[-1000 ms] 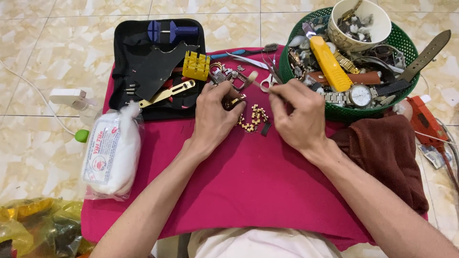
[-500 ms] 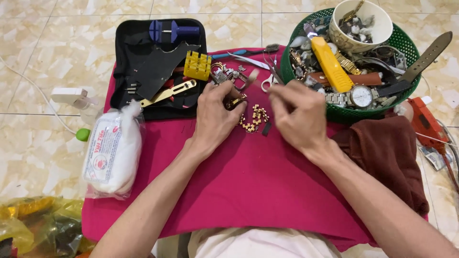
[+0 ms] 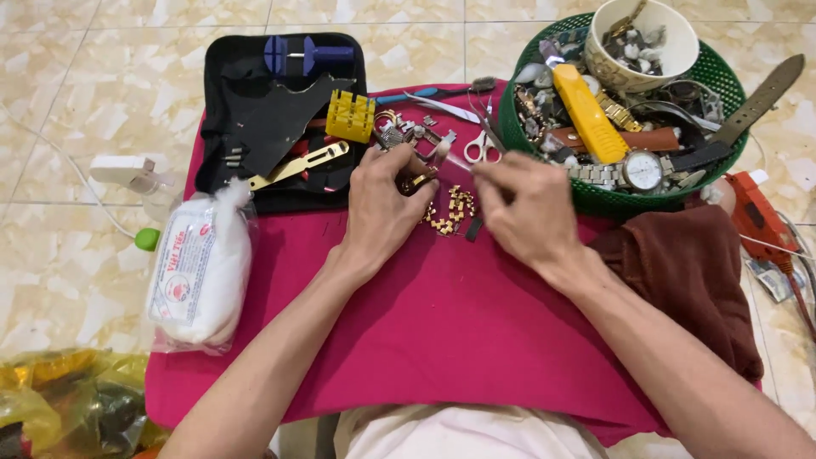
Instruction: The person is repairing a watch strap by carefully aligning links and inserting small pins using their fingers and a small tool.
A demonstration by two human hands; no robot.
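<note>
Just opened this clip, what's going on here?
A person sits over a pink cloth on a tiled floor, working on small watch parts. The left hand pinches a small gold piece, and the right hand holds something thin beside it; what exactly is too small to tell. Loose gold links lie on the cloth between the hands. A black tool case lies open behind, a green basket of watches and straps sits to the right, and a white bag lies to the left.
</note>
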